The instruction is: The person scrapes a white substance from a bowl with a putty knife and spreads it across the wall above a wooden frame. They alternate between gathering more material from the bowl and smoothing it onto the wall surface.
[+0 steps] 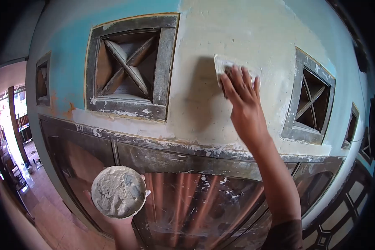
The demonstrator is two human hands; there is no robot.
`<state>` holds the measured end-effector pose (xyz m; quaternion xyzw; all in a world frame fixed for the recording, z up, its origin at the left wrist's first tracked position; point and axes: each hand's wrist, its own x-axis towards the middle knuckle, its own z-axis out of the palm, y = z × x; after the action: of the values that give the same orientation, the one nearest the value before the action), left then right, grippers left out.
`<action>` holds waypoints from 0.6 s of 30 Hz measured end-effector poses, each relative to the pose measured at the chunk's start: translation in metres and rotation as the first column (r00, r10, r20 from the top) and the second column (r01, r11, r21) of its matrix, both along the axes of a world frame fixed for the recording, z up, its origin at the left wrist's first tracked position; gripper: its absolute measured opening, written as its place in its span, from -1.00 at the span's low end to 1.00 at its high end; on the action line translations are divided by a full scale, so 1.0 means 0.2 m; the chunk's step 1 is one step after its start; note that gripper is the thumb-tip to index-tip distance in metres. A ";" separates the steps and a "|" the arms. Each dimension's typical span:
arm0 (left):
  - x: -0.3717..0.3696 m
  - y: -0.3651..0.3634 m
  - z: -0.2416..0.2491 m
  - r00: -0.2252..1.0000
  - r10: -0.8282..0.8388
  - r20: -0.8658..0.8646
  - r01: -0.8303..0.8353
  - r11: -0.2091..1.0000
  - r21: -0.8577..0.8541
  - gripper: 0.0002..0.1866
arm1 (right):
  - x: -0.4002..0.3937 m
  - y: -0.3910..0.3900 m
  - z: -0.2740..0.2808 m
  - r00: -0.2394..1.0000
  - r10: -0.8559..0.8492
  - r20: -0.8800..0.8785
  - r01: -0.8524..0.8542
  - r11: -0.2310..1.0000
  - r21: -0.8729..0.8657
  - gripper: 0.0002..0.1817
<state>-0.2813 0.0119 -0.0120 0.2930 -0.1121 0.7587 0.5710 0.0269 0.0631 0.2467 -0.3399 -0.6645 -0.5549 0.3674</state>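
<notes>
My right hand [242, 91] is raised against the cream-coated wall [196, 37], its fingers wrapped over a flat putty scraper [223, 62] whose pale, smeared blade lies at the wall surface. Lower left, my left hand [123, 221] supports a round container of putty [118, 191] from beneath. The grey-white paste inside is lumpy, with some on the rim. Most of the left hand's fingers are hidden behind the container.
Framed vents with crossed slats stand on both sides, a large one [127, 66] at left and another [310, 100] at right. Below runs a worn wooden ledge [187, 156] over glass with reddish curtains [179, 208]. A bright doorway [18, 121] is far left.
</notes>
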 end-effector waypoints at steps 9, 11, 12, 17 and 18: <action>-0.02 0.01 -0.04 0.999 0.019 0.028 -0.019 1.000 0.011 0.02 | 0.03 0.00 -0.43 0.995 -0.007 0.095 0.032 0.962 -0.271 -0.29; -0.01 0.02 -0.02 0.999 -0.037 -0.009 0.038 0.993 0.110 0.03 | 0.03 -0.10 -0.42 0.996 0.008 0.086 0.018 0.953 -0.304 -0.26; 0.00 0.03 -0.01 0.998 -0.061 0.016 0.059 0.993 0.103 0.02 | 0.02 -0.13 -0.35 0.996 0.010 0.089 0.017 0.955 -0.297 -0.26; 0.03 0.07 0.00 0.991 -0.062 -0.115 0.071 0.995 0.071 0.01 | 0.01 0.00 0.07 0.999 0.017 -0.048 -0.018 1.000 -0.010 -0.31; 0.03 0.07 0.00 0.991 -0.065 -0.118 0.074 0.995 0.072 0.01 | 0.01 0.05 0.04 0.999 0.015 -0.051 -0.015 1.000 -0.008 -0.31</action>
<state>-0.2745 0.0268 -0.0127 0.3540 -0.1177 0.7153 0.5909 0.0286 0.0724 0.2543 -0.3506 -0.6600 -0.5404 0.3867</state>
